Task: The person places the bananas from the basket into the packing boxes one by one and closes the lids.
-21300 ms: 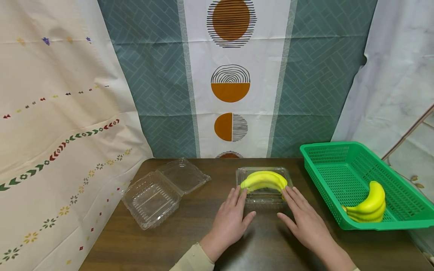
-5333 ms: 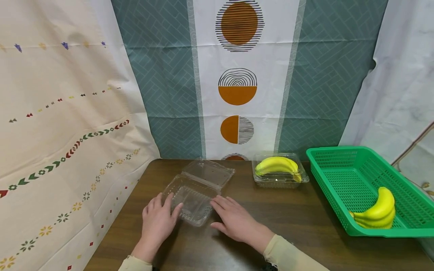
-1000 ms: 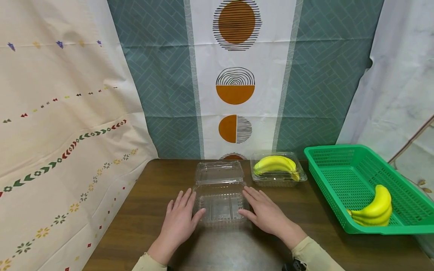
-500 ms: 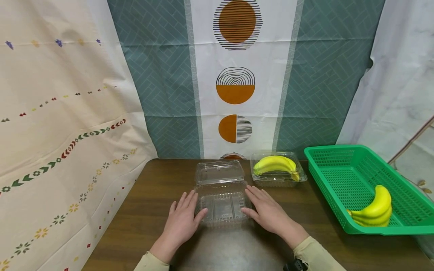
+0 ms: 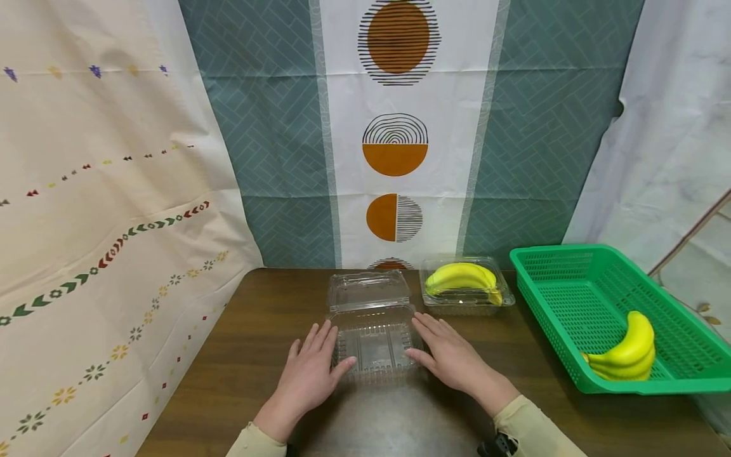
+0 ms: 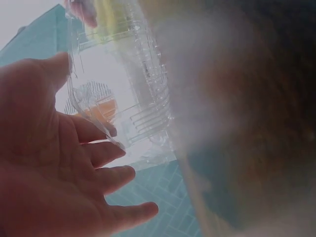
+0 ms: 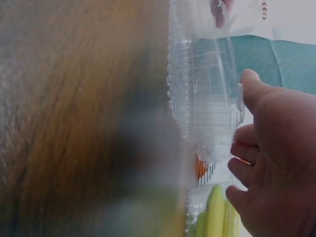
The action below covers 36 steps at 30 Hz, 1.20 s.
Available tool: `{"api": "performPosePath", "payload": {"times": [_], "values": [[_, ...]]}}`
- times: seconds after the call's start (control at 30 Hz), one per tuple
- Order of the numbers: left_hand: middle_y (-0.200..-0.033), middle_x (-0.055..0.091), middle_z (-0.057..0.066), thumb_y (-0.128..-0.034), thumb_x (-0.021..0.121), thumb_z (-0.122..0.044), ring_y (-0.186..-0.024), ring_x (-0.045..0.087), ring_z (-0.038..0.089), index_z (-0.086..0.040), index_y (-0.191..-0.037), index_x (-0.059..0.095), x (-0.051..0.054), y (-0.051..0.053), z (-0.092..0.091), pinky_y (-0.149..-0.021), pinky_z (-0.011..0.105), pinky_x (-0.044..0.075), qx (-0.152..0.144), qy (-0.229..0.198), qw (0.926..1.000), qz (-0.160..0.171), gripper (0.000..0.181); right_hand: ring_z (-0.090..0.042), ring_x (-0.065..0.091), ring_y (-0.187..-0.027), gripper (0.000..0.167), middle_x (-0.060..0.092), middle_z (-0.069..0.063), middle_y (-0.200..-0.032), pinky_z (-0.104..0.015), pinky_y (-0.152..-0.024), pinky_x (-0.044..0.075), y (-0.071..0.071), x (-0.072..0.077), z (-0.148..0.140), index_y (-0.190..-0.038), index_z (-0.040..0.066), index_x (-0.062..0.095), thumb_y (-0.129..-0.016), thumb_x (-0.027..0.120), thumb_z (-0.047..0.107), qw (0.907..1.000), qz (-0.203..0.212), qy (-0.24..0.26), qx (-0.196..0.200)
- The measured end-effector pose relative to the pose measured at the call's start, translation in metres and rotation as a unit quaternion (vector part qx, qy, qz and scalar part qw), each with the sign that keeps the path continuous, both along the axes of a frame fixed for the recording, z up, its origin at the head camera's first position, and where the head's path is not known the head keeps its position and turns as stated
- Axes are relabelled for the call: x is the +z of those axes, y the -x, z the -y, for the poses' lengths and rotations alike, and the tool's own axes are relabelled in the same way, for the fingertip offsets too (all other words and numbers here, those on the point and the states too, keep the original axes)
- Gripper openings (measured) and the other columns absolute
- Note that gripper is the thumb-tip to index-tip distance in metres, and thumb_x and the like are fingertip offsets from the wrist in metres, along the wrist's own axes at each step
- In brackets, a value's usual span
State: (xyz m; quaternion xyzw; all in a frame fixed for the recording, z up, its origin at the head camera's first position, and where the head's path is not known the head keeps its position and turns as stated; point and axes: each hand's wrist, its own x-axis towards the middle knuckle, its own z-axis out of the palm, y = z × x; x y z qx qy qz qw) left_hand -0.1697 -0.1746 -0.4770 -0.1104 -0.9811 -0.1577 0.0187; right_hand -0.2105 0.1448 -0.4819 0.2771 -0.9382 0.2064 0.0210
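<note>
A clear plastic container lies on the table with its lid folded back, away from the person; nothing is inside. The left hand is at its left side, fingers straight and spread. In the left wrist view, the left hand's fingertips touch or nearly touch the container's rim. On the container's right side is the right hand, its fingers straight too; the right wrist view shows this right hand close against the rim.
Behind to the right stands a closed clear container with yellow bananas in it. A green basket at the right holds a bunch of bananas. Patterned curtains hang behind the brown table.
Since several seconds ago, the lidded container of bananas has moved back and the empty container has moved right and turned square to the person. Over the last second the left hand has shifted slightly right.
</note>
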Motion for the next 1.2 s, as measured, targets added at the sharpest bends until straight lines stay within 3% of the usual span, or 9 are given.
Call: {"api": "performPosePath", "payload": {"times": [0.63, 0.93, 1.2], "values": [[-0.18, 0.029, 0.015, -0.1064, 0.068, -0.06, -0.166, 0.025, 0.042, -0.003, -0.17, 0.041, -0.006, -0.004, -0.001, -0.123, 0.075, 0.027, 0.012, -0.046, 0.9988, 0.009, 0.09, -0.039, 0.034, -0.162, 0.077, 0.037, -0.02, -0.175, -0.06, -0.131, 0.025, 0.002, 0.003, -0.002, -0.167, -0.003, 0.043, -0.113, 0.061, 0.05, 0.9997, 0.011, -0.019, 0.005], [-0.18, 0.03, 0.015, -0.1037, 0.07, -0.062, -0.165, 0.025, 0.042, -0.003, -0.17, 0.04, -0.007, -0.001, 0.0, -0.123, 0.075, 0.029, 0.006, -0.046, 0.9989, 0.0, 0.094, -0.039, 0.033, -0.163, 0.079, 0.036, -0.02, -0.176, -0.059, -0.131, 0.024, 0.002, 0.006, -0.003, -0.168, -0.003, 0.041, -0.113, 0.061, 0.05, 0.9996, 0.016, -0.024, 0.005], [-0.179, 0.032, 0.014, -0.1033, 0.071, -0.063, -0.166, 0.025, 0.042, -0.004, -0.169, 0.042, -0.01, -0.003, 0.001, -0.124, 0.073, 0.028, 0.018, -0.053, 0.9984, 0.005, 0.093, -0.039, 0.034, -0.162, 0.079, 0.039, -0.02, -0.175, -0.06, -0.131, 0.025, -0.003, 0.013, -0.007, -0.167, -0.002, 0.043, -0.111, 0.063, 0.051, 0.9998, 0.0, -0.022, 0.005]]}}
